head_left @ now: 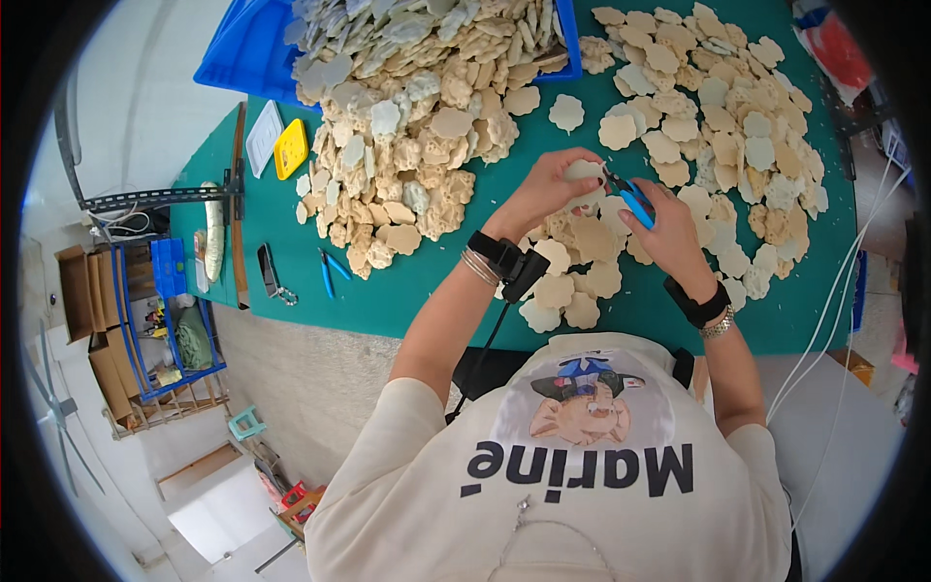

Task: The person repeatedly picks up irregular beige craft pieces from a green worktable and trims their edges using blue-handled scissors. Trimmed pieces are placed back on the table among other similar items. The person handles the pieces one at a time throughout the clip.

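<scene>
Over the green table (388,301), my left hand (539,191) pinches a cream scalloped flat piece (583,172). My right hand (675,236) is wrapped around blue-handled nippers (637,206), their dark jaws close to the edge of that piece. Beneath both hands lies a small heap of similar pieces (593,239), cream and pale green. To the left, a big pile of rougher, bumpy pieces (417,165) spills from a blue bin (242,48). Another wide spread of scalloped pieces (718,126) covers the right side.
Left of the big pile lie a second pair of blue-handled nippers (333,272), a dark phone-like object with a chain (273,276), a yellow tray (290,149) and a white tray (263,139). A black metal bar (155,200) crosses the table's left end. White cables (844,272) hang at the right.
</scene>
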`<action>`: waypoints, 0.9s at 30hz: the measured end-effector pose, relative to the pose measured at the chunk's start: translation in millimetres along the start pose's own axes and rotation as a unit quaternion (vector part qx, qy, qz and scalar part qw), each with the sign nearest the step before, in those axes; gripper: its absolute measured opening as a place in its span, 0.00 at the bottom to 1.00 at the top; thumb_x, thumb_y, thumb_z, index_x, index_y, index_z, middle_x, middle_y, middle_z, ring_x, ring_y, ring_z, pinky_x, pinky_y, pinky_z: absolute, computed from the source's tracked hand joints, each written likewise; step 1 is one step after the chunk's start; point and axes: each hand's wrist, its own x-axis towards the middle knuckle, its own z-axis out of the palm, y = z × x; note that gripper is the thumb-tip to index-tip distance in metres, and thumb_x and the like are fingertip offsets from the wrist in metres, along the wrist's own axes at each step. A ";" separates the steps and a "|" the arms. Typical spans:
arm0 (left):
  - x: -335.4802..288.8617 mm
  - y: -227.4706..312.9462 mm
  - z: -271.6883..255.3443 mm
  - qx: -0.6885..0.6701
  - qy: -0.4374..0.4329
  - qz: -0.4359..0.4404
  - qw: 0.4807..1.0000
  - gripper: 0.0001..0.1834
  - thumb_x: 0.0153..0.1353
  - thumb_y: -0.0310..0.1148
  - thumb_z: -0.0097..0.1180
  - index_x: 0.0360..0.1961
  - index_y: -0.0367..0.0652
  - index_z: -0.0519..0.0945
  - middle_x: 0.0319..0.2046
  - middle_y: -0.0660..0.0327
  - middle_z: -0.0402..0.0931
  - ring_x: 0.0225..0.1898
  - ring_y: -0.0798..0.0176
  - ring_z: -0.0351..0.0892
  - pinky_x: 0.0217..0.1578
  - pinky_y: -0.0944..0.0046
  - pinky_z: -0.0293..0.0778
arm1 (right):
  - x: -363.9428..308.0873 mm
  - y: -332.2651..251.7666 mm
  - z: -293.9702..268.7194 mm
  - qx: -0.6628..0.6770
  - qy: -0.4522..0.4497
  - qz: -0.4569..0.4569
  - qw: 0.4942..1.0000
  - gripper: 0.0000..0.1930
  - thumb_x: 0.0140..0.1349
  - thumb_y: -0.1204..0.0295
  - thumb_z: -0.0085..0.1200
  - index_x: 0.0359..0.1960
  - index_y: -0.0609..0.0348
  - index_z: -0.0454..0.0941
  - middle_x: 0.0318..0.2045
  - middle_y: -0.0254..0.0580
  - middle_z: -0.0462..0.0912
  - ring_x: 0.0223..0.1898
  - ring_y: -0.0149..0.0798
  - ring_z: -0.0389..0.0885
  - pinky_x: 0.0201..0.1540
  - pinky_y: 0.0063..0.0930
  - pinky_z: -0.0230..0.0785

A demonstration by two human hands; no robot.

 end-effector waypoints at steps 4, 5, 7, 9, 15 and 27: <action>-11.9 2.7 2.8 0.027 0.019 0.015 0.999 0.13 0.64 0.28 0.58 0.49 0.40 0.78 0.37 0.63 0.82 0.32 0.72 0.79 0.26 0.71 0.75 | -6.4 -9.3 0.0 -0.019 0.001 -0.003 1.000 0.21 0.59 0.67 0.63 0.52 0.61 0.75 0.33 0.49 0.78 0.31 0.46 0.80 0.35 0.38 0.73; -14.8 3.4 3.4 0.036 0.022 0.017 0.999 0.13 0.64 0.27 0.59 0.49 0.39 0.78 0.36 0.63 0.82 0.32 0.72 0.79 0.25 0.71 0.75 | -7.7 -11.5 -0.3 -0.018 0.000 -0.007 1.000 0.21 0.59 0.67 0.63 0.52 0.61 0.75 0.33 0.49 0.78 0.31 0.46 0.80 0.35 0.38 0.73; -20.7 5.2 4.2 0.048 0.026 0.026 0.998 0.13 0.64 0.28 0.59 0.49 0.39 0.78 0.36 0.64 0.82 0.31 0.73 0.79 0.25 0.71 0.75 | -10.2 -16.1 -0.4 -0.025 -0.003 -0.015 1.000 0.21 0.59 0.68 0.63 0.52 0.61 0.76 0.33 0.49 0.78 0.31 0.45 0.80 0.35 0.38 0.73; -25.9 6.5 5.3 0.056 0.030 0.030 0.997 0.14 0.64 0.28 0.59 0.49 0.39 0.78 0.35 0.64 0.82 0.30 0.73 0.79 0.25 0.70 0.74 | -11.7 -19.9 -0.9 -0.038 -0.006 -0.023 0.999 0.20 0.59 0.68 0.63 0.52 0.61 0.76 0.33 0.48 0.78 0.31 0.45 0.80 0.35 0.38 0.73; -33.6 8.6 4.8 0.070 0.027 0.028 0.997 0.14 0.63 0.28 0.60 0.49 0.38 0.78 0.35 0.64 0.83 0.28 0.73 0.78 0.25 0.70 0.74 | -15.7 -26.7 -0.8 -0.053 -0.001 -0.010 0.999 0.18 0.58 0.68 0.62 0.49 0.59 0.78 0.30 0.49 0.79 0.30 0.50 0.80 0.34 0.40 0.72; -10.7 -8.1 -0.6 0.044 0.010 -0.020 0.999 0.11 0.63 0.27 0.59 0.46 0.39 0.80 0.36 0.63 0.83 0.30 0.72 0.79 0.25 0.70 0.74 | -9.5 -6.6 6.9 0.004 -0.019 0.051 0.998 0.14 0.59 0.67 0.61 0.44 0.59 0.81 0.22 0.52 0.80 0.22 0.50 0.78 0.28 0.37 0.69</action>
